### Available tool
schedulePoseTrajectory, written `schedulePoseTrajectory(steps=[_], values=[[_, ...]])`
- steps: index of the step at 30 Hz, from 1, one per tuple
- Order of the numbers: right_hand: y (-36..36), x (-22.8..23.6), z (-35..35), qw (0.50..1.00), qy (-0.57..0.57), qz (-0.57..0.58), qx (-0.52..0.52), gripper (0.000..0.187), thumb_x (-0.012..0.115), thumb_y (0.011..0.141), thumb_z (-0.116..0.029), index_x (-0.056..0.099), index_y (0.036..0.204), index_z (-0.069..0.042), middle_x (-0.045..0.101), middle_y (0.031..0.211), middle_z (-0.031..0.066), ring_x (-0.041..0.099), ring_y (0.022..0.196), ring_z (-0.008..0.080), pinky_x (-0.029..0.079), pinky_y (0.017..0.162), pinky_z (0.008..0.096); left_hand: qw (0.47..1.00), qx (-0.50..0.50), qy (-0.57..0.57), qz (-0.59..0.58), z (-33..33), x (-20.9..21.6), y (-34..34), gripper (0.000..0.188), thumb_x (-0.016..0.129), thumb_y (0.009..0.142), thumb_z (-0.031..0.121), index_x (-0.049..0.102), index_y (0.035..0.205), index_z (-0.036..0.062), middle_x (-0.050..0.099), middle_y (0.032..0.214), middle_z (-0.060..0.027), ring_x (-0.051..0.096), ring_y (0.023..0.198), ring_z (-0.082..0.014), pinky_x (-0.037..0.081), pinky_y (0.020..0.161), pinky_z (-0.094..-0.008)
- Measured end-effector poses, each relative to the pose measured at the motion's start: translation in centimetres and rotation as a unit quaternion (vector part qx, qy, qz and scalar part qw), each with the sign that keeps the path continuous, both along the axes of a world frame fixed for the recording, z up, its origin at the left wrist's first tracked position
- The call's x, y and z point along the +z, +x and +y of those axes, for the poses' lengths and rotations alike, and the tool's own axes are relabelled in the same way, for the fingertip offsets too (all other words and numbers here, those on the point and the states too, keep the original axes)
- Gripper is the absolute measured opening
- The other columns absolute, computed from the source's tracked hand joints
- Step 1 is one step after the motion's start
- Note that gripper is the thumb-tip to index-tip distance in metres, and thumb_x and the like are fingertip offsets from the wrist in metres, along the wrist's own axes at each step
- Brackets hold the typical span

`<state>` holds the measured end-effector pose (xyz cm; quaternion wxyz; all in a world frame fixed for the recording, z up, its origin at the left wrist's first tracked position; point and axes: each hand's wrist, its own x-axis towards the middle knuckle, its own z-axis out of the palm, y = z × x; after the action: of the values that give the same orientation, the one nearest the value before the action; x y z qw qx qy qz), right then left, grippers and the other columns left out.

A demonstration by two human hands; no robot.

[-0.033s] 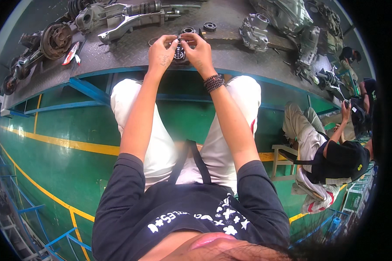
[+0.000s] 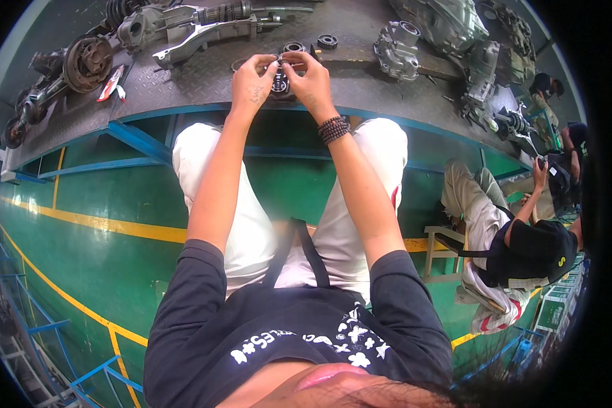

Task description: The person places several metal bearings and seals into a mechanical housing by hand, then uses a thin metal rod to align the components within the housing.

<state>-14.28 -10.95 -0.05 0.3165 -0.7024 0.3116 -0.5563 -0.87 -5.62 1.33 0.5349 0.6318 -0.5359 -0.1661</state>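
Note:
My left hand [image 2: 253, 87] and my right hand [image 2: 311, 83] meet over the near edge of the metal bench. Thumbs and fingertips of both are pinched together around a small dark piece, mostly covered by the fingers, whose kind I cannot make out. Just below the fingertips shows a round metal part [image 2: 279, 84] with a ring of holes or teeth. Behind the hands lies a ring-shaped metal part [image 2: 294, 47], and to its right a dark toothed ring [image 2: 328, 41]. A thin ring [image 2: 238, 64] is partly hidden beside my left hand.
A metal housing [image 2: 397, 51] stands right of my hands, with larger gearbox casings [image 2: 442, 24] behind. Left are a long bracket [image 2: 204, 39], a brake drum assembly [image 2: 88, 63] and a red-and-white packet [image 2: 111, 84]. A seated person [image 2: 523, 245] is at the right.

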Motion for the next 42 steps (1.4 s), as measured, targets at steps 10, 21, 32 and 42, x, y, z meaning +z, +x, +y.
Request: schedulePoseTrajectory(steps=[10,21,32,42], values=[[0.0,0.1,0.0,1.0,-0.006,0.006,-0.001,0.022,0.07,0.086,-0.011,0.07,0.106,-0.003,0.075,0.098,0.0129,0.073,0.084,0.0225,0.056,0.076,0.0326,0.999,0.038,-0.018,-0.004,-0.3,-0.2,0.6,0.027,0.061,0.098,0.022,0.069,0.114,0.0027,0.074,0.104,-0.0119,0.07,0.097,-0.0177,0.053,0.083,-0.0297],[0.1,-0.6,-0.3,1.0,0.024,0.016,0.005,0.023,0.069,0.088,-0.008,0.07,0.11,-0.003,0.075,0.099,0.0115,0.072,0.086,0.0175,0.056,0.078,0.0298,0.991,-0.11,0.059,0.051,-1.4,-3.2,-1.3,0.048,0.062,0.083,0.004,0.055,0.129,-0.0037,0.063,0.121,-0.0219,0.065,0.109,-0.0307,0.052,0.092,-0.0372],[0.4,-1.1,-0.7,0.999,0.031,-0.009,-0.011,0.021,0.068,0.087,-0.008,0.07,0.108,-0.005,0.073,0.092,0.0154,0.073,0.083,0.0231,0.057,0.074,0.0328,0.999,0.006,0.013,-0.032,0.2,-3.5,-1.8,0.037,0.075,0.081,0.008,0.066,0.116,-0.0003,0.065,0.113,-0.018,0.069,0.096,-0.0271,0.055,0.085,-0.0361],[0.1,-0.9,-0.6,1.0,0.006,0.011,-0.005,0.021,0.07,0.085,-0.008,0.069,0.105,-0.001,0.074,0.093,0.0143,0.073,0.084,0.0228,0.056,0.076,0.0326,0.999,0.029,-0.011,-0.011,0.1,-0.1,-0.2,0.025,0.075,0.085,0.012,0.069,0.107,0.002,0.074,0.101,-0.0145,0.073,0.092,-0.0226,0.056,0.079,-0.0326]])
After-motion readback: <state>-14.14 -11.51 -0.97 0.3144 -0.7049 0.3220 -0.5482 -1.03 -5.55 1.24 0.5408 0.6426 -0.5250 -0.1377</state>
